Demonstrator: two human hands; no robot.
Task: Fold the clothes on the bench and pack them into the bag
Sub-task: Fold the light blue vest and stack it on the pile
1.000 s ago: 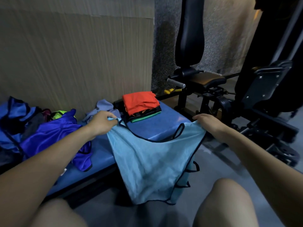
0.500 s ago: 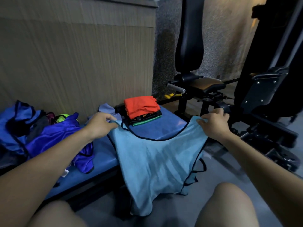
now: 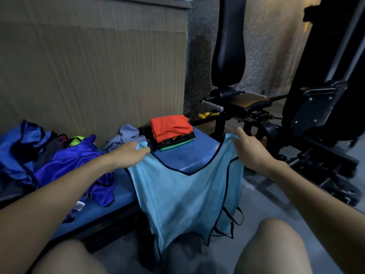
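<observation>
The left hand (image 3: 126, 155) pinches one shoulder strap of the light blue mesh bib with dark piping (image 3: 183, 196), its fingers curled over the fabric at the strap's top. The right hand (image 3: 249, 150) grips the other strap, thumb raised and fingers wrapped round the cloth. Held between the two hands, which are well apart, the bib hangs spread out, its upper part over the near edge of the blue padded counter (image 3: 183, 157) and its lower hem dangling in front of it above the grey floor (image 3: 260, 196), between the person's bare knees. Behind the bib, bare blue padding lies between it and a folded stack topped by an orange garment (image 3: 169, 126), near the counter's right end. A crumpled grey-lilac cloth (image 3: 126, 134) sits just beside the stack, next to the wall. To the left lies a heap of royal blue bibs (image 3: 69, 161), touching a blue fabric bag (image 3: 17, 147) at the far left. Black gym equipment (image 3: 316, 115) crowds the floor to the right. No readable writing shows.
</observation>
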